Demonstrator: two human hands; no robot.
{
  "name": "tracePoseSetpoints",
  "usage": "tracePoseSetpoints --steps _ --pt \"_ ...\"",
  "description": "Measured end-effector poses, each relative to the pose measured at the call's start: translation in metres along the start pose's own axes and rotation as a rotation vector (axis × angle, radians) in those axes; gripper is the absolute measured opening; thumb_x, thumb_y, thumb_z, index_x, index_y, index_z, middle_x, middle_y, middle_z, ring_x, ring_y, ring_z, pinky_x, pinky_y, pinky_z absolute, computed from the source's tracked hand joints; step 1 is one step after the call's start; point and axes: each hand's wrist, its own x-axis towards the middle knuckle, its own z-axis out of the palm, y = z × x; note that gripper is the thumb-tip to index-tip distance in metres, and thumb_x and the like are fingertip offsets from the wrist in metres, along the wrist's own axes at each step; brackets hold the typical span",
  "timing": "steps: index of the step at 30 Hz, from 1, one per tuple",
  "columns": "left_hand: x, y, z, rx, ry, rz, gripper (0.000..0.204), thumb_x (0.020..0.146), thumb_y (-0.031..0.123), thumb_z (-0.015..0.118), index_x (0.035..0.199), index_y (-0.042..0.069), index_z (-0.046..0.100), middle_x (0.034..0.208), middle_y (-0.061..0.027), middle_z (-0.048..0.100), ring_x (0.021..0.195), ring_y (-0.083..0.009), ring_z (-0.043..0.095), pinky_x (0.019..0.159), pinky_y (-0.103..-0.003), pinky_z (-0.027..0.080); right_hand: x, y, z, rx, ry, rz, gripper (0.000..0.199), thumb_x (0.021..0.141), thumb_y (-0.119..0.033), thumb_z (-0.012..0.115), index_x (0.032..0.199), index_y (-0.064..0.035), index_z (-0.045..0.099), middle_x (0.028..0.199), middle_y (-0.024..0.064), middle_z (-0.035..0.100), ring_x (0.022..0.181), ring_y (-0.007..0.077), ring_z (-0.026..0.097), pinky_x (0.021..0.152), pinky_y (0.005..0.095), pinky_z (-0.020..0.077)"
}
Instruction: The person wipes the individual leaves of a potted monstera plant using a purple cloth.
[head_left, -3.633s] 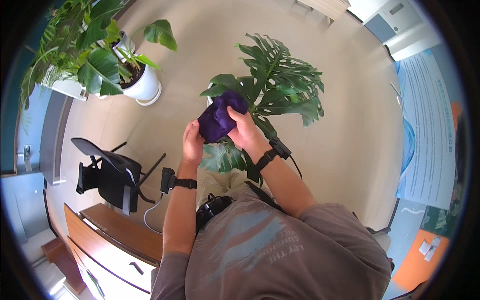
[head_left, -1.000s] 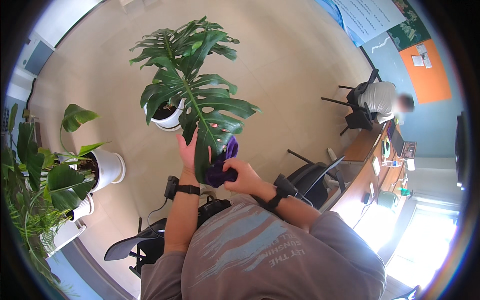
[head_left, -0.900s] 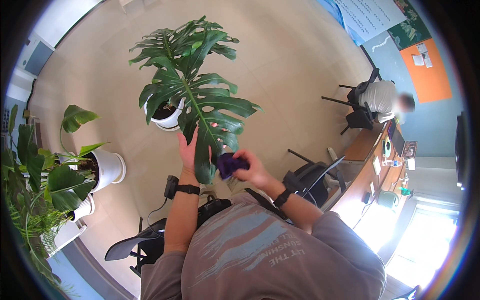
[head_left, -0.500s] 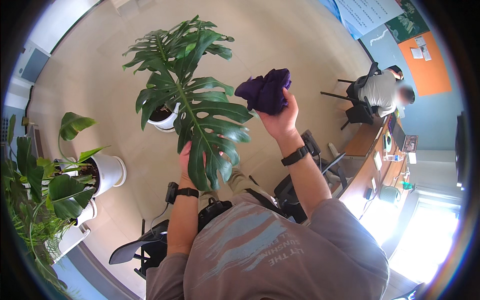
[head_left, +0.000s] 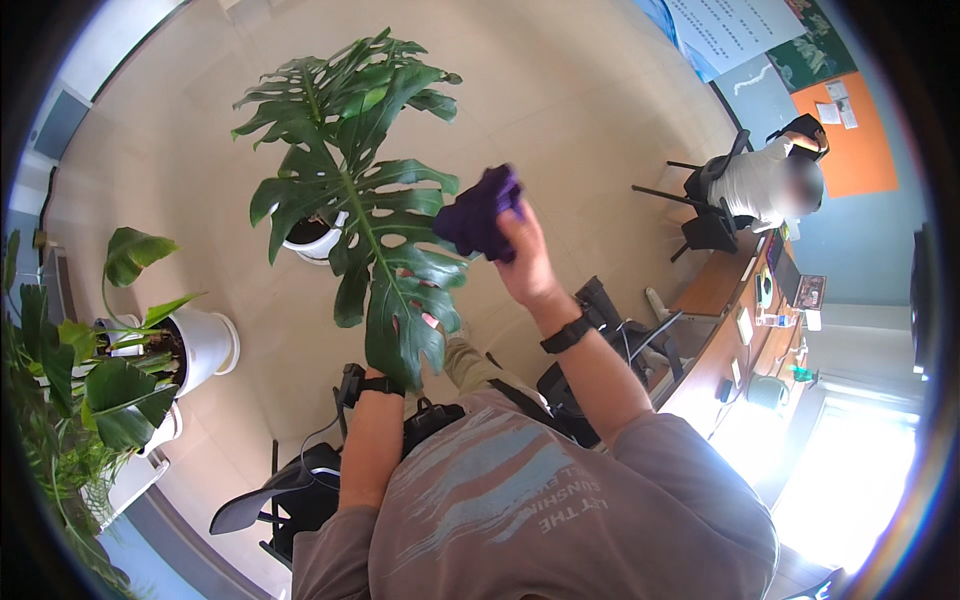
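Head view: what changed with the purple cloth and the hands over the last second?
The right hand lifted the crumpled purple cloth off the big split green leaf, up and to the right, then eased it back down to the leaf's right edge. The left hand stayed under the leaf, mostly hidden behind it. The white plant pot kept its place.

We see a deep purple cloth [head_left: 480,212] against glossy dark green split leaves [head_left: 385,262] rising from a white pot [head_left: 300,243]. Beige floor tiles [head_left: 560,90] lie beneath, an orange panel [head_left: 862,140] sits on a teal wall [head_left: 880,250], and a taupe shirt [head_left: 560,510] carries pale blue streaks.
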Motion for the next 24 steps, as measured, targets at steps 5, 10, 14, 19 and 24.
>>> tracePoseSetpoints --steps 5,10,14,19,24 --pt "0.015 0.001 -0.024 -0.28 -0.386 -0.129 0.064 0.093 0.063 0.044 0.125 0.009 0.055 0.129 -0.0111 0.055 0.11 -0.0257 0.058 0.092 -0.046 0.05 -0.022 0.036 0.027 -0.913 -0.19 -0.08 0.043 0.079 -0.017 0.071 0.117 -0.0032 0.056 0.126 0.0172 0.051 0.11 0.0251 0.056 0.095 0.0428 0.0461" --pt "0.012 -0.013 -0.001 -0.044 -0.121 0.092 0.063 0.098 0.058 0.038 0.137 0.008 0.047 0.136 -0.0113 0.051 0.124 -0.0262 0.05 0.108 -0.043 0.039 -0.044 0.074 0.013 -1.409 -0.391 -0.411 0.047 0.072 -0.022 0.074 0.111 -0.0036 0.056 0.143 0.0271 0.034 0.132 0.0504 0.03 0.11 0.0575 0.0263" --pt "-0.008 -0.017 0.042 0.105 -0.216 0.258 0.055 0.102 0.049 0.037 0.137 0.008 0.047 0.138 -0.0099 0.05 0.126 -0.0231 0.049 0.109 -0.039 0.038 -0.038 0.074 0.01 -1.457 -0.375 -0.383 0.048 0.074 -0.025 0.073 0.111 -0.0023 0.053 0.142 0.0292 0.035 0.134 0.0493 0.031 0.112 0.0562 0.0253" --pt "0.005 -0.009 0.033 -0.051 -0.107 0.13 0.054 0.102 0.05 0.034 0.131 0.008 0.052 0.13 -0.0088 0.056 0.119 -0.0224 0.054 0.106 -0.037 0.041 -0.04 0.071 0.005 -1.418 -0.378 -0.33 0.053 0.075 -0.024 0.069 0.12 -0.002 0.05 0.131 0.0288 0.045 0.126 0.0465 0.042 0.111 0.0537 0.0309" --pt "-0.001 -0.015 0.047 0.022 -0.015 0.161 0.052 0.102 0.051 0.032 0.121 0.01 0.058 0.121 -0.0051 0.062 0.112 -0.0205 0.058 0.1 -0.036 0.045 -0.054 0.055 0.008 -1.388 -0.319 -0.138 0.072 0.073 -0.02 0.066 0.137 -0.0004 0.04 0.12 0.0286 0.051 0.116 0.0473 0.048 0.103 0.0509 0.0396"
